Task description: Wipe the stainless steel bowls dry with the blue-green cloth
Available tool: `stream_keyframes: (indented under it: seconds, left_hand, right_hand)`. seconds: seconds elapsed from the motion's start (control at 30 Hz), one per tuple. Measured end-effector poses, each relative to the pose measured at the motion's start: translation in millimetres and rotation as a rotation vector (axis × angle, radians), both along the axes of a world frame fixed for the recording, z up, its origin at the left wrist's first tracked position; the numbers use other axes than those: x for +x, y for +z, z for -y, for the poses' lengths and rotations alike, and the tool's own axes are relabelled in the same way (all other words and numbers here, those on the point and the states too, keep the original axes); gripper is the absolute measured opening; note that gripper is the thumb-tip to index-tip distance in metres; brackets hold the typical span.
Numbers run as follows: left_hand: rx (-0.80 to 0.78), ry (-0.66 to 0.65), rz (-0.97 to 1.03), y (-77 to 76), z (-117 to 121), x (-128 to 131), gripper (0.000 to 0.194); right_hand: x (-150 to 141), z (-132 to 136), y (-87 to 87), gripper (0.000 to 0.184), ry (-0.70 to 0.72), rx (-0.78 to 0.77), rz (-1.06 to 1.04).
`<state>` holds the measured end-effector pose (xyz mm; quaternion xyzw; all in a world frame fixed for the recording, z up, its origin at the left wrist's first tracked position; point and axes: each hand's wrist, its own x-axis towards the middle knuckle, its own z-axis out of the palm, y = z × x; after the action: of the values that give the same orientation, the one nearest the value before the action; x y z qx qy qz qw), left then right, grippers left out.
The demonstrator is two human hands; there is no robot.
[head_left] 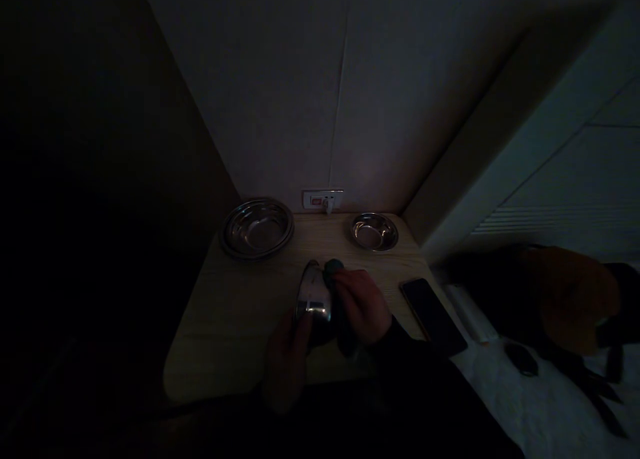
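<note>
Over the wooden table [225,319] a shiny metal bowl [314,289] is tilted on its side, its outer wall facing right. My left hand [287,356] is closed on the bowl's near edge. A dark green cloth [334,267] is bunched in my right hand [364,306], which presses it against the bowl's outside. Part of the cloth hangs down below the right hand, hard to make out in the dim light. The fingertips of my left hand are partly hidden behind the bowl.
Nested metal bowls [257,229] stand at the table's back left, and a small metal bowl [374,232] at the back right. A phone [433,316] lies along the right edge. On the wall is a socket [323,200] with a plug. Dark items lie on white bedding [505,406].
</note>
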<state>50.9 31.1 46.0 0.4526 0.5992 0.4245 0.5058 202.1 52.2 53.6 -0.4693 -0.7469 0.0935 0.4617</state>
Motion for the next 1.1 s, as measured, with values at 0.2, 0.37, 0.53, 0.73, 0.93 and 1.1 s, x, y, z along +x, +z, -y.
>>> stream_keyframes:
  seconds: [0.2,0.37,0.53,0.73,0.93,1.1]
  left_hand:
    - [0.006,-0.026,-0.006,6.8,-0.6,2.7,0.037]
    - [0.005,-0.071,-0.046,10.1,-1.5,6.1,0.034]
    - [0.039,-0.086,-0.023,12.5,-2.7,7.7,0.03]
    - [0.022,-0.15,0.059,17.1,-2.4,10.9,0.027]
    - [0.051,-0.178,0.052,12.4,-4.2,10.4,0.027]
    - [0.061,-0.139,-0.013,11.0,-4.6,10.9,0.027]
  right_hand:
    - [5.3,-2.3,8.8,0.021,0.118,0.028,0.043]
    - [6.8,-9.2,22.2,0.02,0.235,-0.004,0.123]
    - [2.4,-11.0,29.0,0.02,0.253,-0.032,0.166]
    - [6.2,-15.8,29.9,0.022,0.207,-0.021,0.164]
    - [6.5,-16.7,30.8,0.021,0.26,-0.032,0.195]
    - [4.4,-14.8,28.4,0.021,0.251,-0.02,0.165]
